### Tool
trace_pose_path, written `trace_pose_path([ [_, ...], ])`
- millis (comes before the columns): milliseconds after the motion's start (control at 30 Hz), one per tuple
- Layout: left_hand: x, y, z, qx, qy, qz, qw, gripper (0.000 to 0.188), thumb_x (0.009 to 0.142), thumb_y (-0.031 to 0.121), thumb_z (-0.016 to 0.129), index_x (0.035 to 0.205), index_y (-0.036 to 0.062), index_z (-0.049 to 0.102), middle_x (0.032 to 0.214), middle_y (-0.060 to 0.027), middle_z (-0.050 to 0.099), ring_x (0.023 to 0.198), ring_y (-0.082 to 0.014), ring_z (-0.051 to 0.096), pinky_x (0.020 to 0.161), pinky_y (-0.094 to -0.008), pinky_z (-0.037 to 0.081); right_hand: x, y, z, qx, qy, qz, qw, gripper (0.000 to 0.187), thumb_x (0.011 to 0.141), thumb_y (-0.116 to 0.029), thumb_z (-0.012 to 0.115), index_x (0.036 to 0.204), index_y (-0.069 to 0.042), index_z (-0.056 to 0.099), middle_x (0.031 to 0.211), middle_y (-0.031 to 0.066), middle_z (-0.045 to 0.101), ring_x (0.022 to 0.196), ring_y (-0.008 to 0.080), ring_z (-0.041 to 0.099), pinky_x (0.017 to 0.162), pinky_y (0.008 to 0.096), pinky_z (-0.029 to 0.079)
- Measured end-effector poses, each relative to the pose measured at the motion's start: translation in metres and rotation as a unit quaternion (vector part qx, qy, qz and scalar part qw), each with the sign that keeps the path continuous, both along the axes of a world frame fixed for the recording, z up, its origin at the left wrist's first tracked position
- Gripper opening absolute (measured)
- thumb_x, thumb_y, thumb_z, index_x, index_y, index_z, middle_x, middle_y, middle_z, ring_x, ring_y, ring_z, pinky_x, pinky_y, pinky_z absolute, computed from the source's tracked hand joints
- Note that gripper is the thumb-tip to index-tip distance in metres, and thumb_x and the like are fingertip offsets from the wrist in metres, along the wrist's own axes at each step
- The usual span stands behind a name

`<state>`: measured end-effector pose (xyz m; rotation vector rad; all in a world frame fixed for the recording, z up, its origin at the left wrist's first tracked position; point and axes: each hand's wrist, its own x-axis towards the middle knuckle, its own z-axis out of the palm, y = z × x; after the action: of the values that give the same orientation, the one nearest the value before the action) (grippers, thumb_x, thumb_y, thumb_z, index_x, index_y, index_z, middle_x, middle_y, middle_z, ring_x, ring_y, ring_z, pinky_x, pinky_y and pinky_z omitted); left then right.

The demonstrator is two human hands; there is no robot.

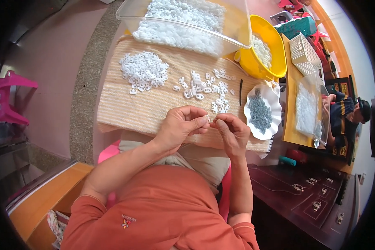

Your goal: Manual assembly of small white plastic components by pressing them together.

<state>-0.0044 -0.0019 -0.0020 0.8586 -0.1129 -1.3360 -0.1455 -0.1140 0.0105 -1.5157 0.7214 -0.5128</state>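
Note:
My left hand (180, 126) pinches a small white plastic piece (208, 118) between thumb and fingertips, above the near edge of the striped cloth (121, 102). Close against it, my right hand (234, 132) has thumb and forefinger pressed together at the piece's right side; whatever sits between them is too small to name. Beyond my hands lie scattered white two-holed plastic pieces (199, 96), some of them joined or stacked. A larger heap of white pieces (144, 71) is at the left. To the right, a white fluted dish (249, 121) holds small dark grey bits (260, 110).
A clear plastic bin (183, 24) of white pieces stands at the far side, beside a yellow basin (278, 54). A thin black stick (241, 92) lies near the dish. At the right, another person (348, 112) sits by a tray (306, 106). A pink stool (10, 98) stands left.

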Motion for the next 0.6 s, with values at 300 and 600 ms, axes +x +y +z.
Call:
trace_pose_path([
  [300,0.001,0.0,0.001,0.016,-0.011,-0.002,1.0,0.018,0.086,0.006,0.065,0.102,0.0004,0.063,0.086,-0.007,0.067,0.075,-0.0116,0.066,0.066,-0.023,0.057,0.007,-0.003,-0.012,0.009,-0.032,0.02,0.999,0.011,0.087,-0.002,0.063,0.097,0.004,0.063,0.094,0.0064,0.063,0.083,0.01,0.059,0.075,0.0219,0.047],
  [600,0.002,0.0,0.002,0.017,0.0,-0.002,1.0,0.021,0.087,0.005,0.064,0.105,-0.0056,0.061,0.09,-0.0086,0.065,0.077,-0.0114,0.064,0.07,-0.0223,0.056,0.013,-0.001,-0.012,0.008,-0.037,0.01,0.999,0.009,0.084,0.002,0.058,0.091,0.002,0.062,0.089,0.0026,0.062,0.081,0.0083,0.058,0.072,0.022,0.048],
])
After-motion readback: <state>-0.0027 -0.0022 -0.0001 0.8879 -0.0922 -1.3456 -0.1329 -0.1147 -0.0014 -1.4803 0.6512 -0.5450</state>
